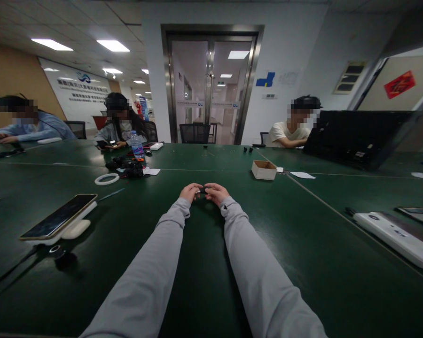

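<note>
Both my arms in grey sleeves reach forward over the dark green table (232, 225). My left hand (190, 192) and my right hand (216, 192) meet at the table's middle, fingers curled. Between them they pinch a small black part (202, 191), most of it hidden by my fingers. The hands rest on or just above the tabletop.
A phone (58, 217) on a white stand lies at left, a white ring (106, 179), black parts (129, 166) and a water bottle (137, 144) beyond. A small cardboard box (264, 169) sits ahead right, a white device (396, 234) at right. Three people sit at the far side.
</note>
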Action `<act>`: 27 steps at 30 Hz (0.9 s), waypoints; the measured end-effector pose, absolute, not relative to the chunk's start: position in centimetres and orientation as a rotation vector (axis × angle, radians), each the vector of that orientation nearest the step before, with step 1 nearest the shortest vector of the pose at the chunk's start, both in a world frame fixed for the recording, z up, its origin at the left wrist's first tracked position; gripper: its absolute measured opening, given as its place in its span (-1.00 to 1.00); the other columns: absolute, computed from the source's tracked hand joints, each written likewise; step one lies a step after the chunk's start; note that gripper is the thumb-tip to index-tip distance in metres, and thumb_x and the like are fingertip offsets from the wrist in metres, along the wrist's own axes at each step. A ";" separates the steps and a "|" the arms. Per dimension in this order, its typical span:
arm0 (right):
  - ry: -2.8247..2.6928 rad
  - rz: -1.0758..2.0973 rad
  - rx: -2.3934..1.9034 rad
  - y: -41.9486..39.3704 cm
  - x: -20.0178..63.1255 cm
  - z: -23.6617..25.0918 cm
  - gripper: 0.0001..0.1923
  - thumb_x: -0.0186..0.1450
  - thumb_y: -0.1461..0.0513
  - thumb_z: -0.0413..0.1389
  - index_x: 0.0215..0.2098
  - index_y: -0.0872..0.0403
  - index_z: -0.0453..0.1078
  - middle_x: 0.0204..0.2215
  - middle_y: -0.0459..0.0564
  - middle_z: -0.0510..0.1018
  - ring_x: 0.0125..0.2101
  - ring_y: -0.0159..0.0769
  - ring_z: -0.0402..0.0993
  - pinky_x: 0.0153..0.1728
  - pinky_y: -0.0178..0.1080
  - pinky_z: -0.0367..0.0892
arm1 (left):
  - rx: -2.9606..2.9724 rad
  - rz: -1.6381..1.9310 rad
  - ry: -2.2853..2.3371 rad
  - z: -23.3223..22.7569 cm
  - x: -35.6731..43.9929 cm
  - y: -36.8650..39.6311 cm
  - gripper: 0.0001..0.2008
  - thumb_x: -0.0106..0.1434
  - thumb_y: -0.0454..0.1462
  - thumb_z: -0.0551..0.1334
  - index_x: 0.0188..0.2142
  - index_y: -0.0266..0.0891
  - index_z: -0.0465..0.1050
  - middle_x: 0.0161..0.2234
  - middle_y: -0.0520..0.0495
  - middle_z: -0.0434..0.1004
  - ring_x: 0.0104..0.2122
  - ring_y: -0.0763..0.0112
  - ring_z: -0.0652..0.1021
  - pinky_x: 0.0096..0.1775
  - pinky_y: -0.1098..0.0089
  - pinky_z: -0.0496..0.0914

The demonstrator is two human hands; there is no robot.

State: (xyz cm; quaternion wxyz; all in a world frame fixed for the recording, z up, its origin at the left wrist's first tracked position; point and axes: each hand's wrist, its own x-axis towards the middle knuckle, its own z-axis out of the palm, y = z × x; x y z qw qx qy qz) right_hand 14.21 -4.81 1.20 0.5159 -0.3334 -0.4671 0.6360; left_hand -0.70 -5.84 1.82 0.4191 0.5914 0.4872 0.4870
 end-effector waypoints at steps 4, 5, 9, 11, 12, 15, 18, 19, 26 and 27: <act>-1.110 1.529 -0.804 -4.6 14.2 1.1 -0.76 -0.06 0.38 0.24 -0.39 0.13 0.39 -0.69 -0.14 0.43 -0.66 -0.47 0.38 -0.66 -0.45 0.32 | 1.471 1.215 1.230 2.0 -0.6 -6.0 -0.73 0.02 -0.31 0.04 -0.31 -0.30 0.42 -0.65 0.06 0.32 -0.69 0.59 0.28 -0.63 0.55 0.16; -1.103 1.527 -0.808 -4.6 14.2 1.0 -0.76 -0.06 0.39 0.23 -0.40 0.14 0.39 -0.69 -0.13 0.43 -0.66 -0.47 0.38 -0.66 -0.45 0.32 | 1.473 1.211 1.238 2.0 -0.6 -6.0 -0.73 0.00 -0.32 0.05 -0.30 -0.29 0.42 -0.65 0.07 0.33 -0.69 0.59 0.28 -0.63 0.55 0.16; -1.096 1.520 -0.814 -4.4 14.2 0.9 -0.77 -0.06 0.40 0.23 -0.40 0.14 0.40 -0.70 -0.14 0.42 -0.66 -0.47 0.38 -0.66 -0.45 0.33 | 1.484 1.199 1.244 1.9 -0.6 -5.9 -0.72 0.03 -0.30 0.03 -0.31 -0.29 0.43 -0.67 0.07 0.31 -0.70 0.58 0.28 -0.62 0.54 0.17; -1.096 1.520 -0.814 -4.4 14.2 0.8 -0.77 -0.05 0.40 0.23 -0.40 0.14 0.40 -0.70 -0.13 0.42 -0.66 -0.47 0.38 -0.65 -0.45 0.33 | 1.485 1.209 1.245 1.9 -0.6 -5.9 -0.72 0.01 -0.30 0.05 -0.30 -0.29 0.43 -0.65 0.07 0.33 -0.69 0.59 0.28 -0.61 0.54 0.19; -1.095 1.521 -0.815 -4.5 14.2 0.8 -0.77 -0.05 0.40 0.23 -0.39 0.14 0.40 -0.69 -0.13 0.43 -0.66 -0.47 0.38 -0.64 -0.45 0.33 | 1.487 1.214 1.249 1.9 -0.7 -5.9 -0.72 0.00 -0.31 0.06 -0.29 -0.28 0.43 -0.63 0.07 0.34 -0.68 0.59 0.29 -0.60 0.54 0.19; -1.094 1.524 -0.815 -4.6 14.2 0.9 -0.77 -0.06 0.40 0.23 -0.40 0.14 0.39 -0.69 -0.13 0.43 -0.65 -0.47 0.38 -0.64 -0.45 0.33 | 1.493 1.203 1.261 2.0 -0.7 -6.1 -0.73 -0.01 -0.31 0.07 -0.31 -0.28 0.43 -0.62 0.06 0.35 -0.68 0.59 0.29 -0.60 0.53 0.19; -1.103 1.532 -0.804 -4.7 14.2 1.1 -0.77 -0.06 0.39 0.23 -0.40 0.14 0.39 -0.68 -0.14 0.43 -0.65 -0.47 0.39 -0.64 -0.46 0.34 | 1.489 1.190 1.264 2.2 -0.6 -6.2 -0.75 0.02 -0.31 0.05 -0.33 -0.29 0.43 -0.64 0.06 0.33 -0.68 0.58 0.29 -0.60 0.53 0.19; -1.106 1.535 -0.803 -4.8 14.2 1.1 -0.77 -0.06 0.39 0.23 -0.40 0.13 0.39 -0.68 -0.14 0.43 -0.65 -0.47 0.39 -0.64 -0.46 0.34 | 1.487 1.192 1.263 2.3 -0.6 -6.3 -0.75 0.01 -0.31 0.05 -0.33 -0.29 0.43 -0.64 0.06 0.33 -0.68 0.58 0.29 -0.59 0.53 0.19; -1.117 1.540 -0.799 -4.8 14.2 1.1 -0.71 -0.08 0.36 0.26 -0.38 0.11 0.35 -0.63 -0.14 0.46 -0.59 -0.40 0.46 -0.60 -0.40 0.41 | 1.500 1.250 1.227 2.9 -0.4 -7.0 -0.78 -0.03 -0.33 0.11 -0.34 -0.30 0.41 -0.59 0.05 0.36 -0.62 0.57 0.32 -0.56 0.53 0.23; -1.132 1.551 -0.799 -4.8 14.2 1.0 -0.69 -0.09 0.36 0.27 -0.38 0.11 0.33 -0.62 -0.14 0.47 -0.57 -0.37 0.48 -0.58 -0.38 0.42 | 1.499 1.270 1.227 2.9 -0.4 -7.0 -0.79 -0.03 -0.32 0.13 -0.35 -0.30 0.41 -0.59 0.05 0.36 -0.61 0.56 0.33 -0.56 0.53 0.23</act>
